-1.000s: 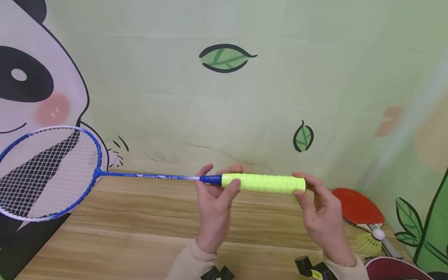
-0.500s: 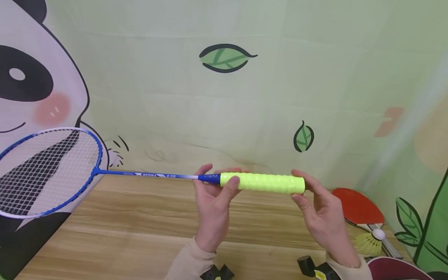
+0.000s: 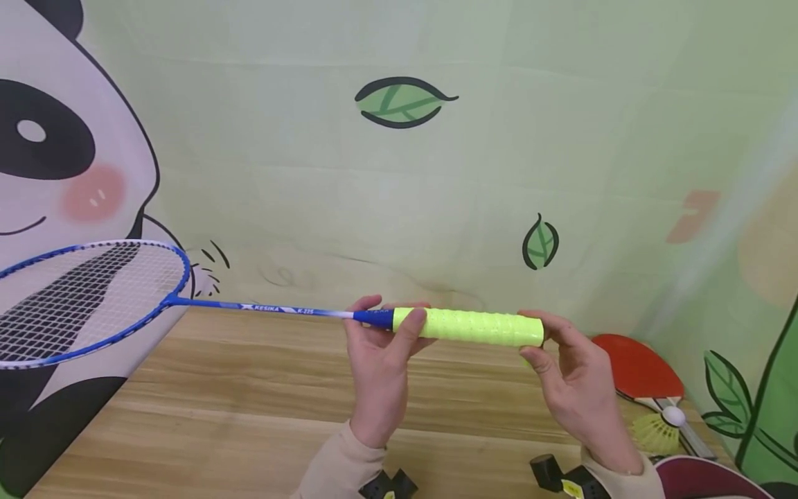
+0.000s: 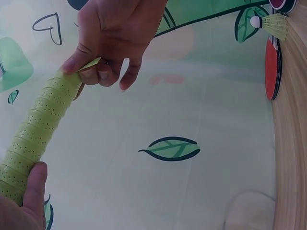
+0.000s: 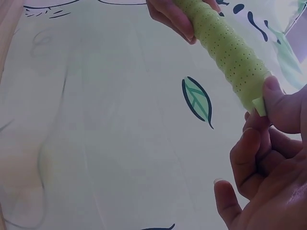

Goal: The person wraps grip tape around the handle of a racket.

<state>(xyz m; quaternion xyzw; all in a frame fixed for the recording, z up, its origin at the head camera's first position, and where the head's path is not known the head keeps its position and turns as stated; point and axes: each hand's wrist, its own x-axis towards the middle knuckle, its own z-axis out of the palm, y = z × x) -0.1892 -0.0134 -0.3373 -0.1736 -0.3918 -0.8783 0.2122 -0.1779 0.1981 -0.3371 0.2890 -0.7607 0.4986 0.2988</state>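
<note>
A blue and white badminton racket [image 3: 268,307] is held level above the table, its strung head reaching past the left edge of the head view. Bright yellow-green perforated overgrip tape [image 3: 474,326] wraps the handle in spiral turns. My left hand [image 3: 379,374] holds the handle near the blue cone, thumb on the tape's first turns. With thumb and fingers, my right hand [image 3: 582,381] pinches the handle's butt end. A short loose tab of the tape [image 5: 259,106] sticks out there beside the right thumb in the right wrist view.
A red table tennis bat [image 3: 645,367] lies at the right of the wooden table [image 3: 249,416]. Near its handle sits a yellow shuttlecock [image 3: 661,430] with a white tip. A dark red rounded object [image 3: 698,478] shows at the lower right. Behind stands a printed panda backdrop [image 3: 312,173].
The racket has rolled about its long axis, so its head looks flatter. Both hands keep nearly the same places, with small shifts of the right fingers at the butt end.
</note>
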